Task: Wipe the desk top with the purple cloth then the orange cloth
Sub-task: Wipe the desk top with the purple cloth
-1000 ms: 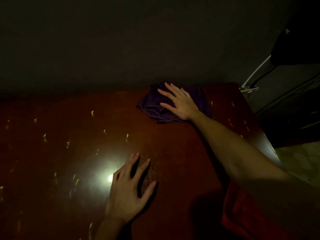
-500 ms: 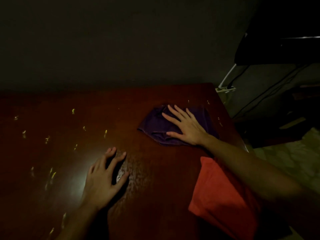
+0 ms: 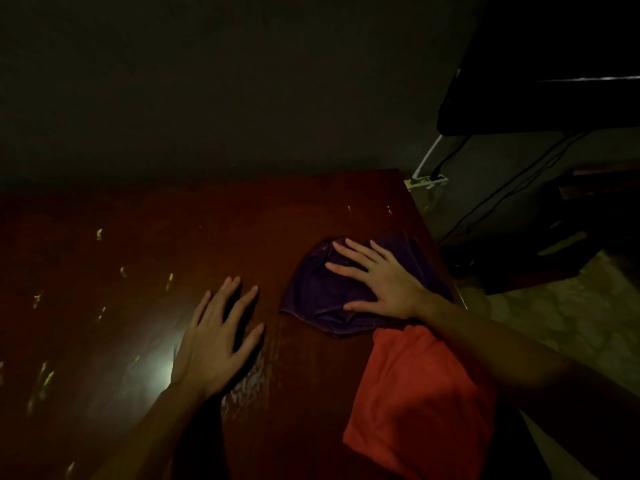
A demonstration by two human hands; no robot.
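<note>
The purple cloth (image 3: 320, 294) lies bunched on the dark red-brown desk top (image 3: 173, 244), near its right edge. My right hand (image 3: 379, 280) presses flat on the cloth, fingers spread and pointing up-left. My left hand (image 3: 216, 337) rests flat on the bare wood to the cloth's left, fingers apart, holding nothing. The orange cloth (image 3: 412, 396) lies folded at the desk's near right corner, just below the purple cloth and partly under my right forearm.
Small pale specks (image 3: 99, 233) dot the desk's left half, and a bright glare spot (image 3: 165, 370) sits by my left wrist. A wall runs behind the desk. Off the right edge are a power strip (image 3: 427, 181) with cables and dark furniture (image 3: 540, 98).
My right hand has dragged the purple cloth from the far right corner toward me, down to just above the orange cloth. My left hand stays flat on the wood.
</note>
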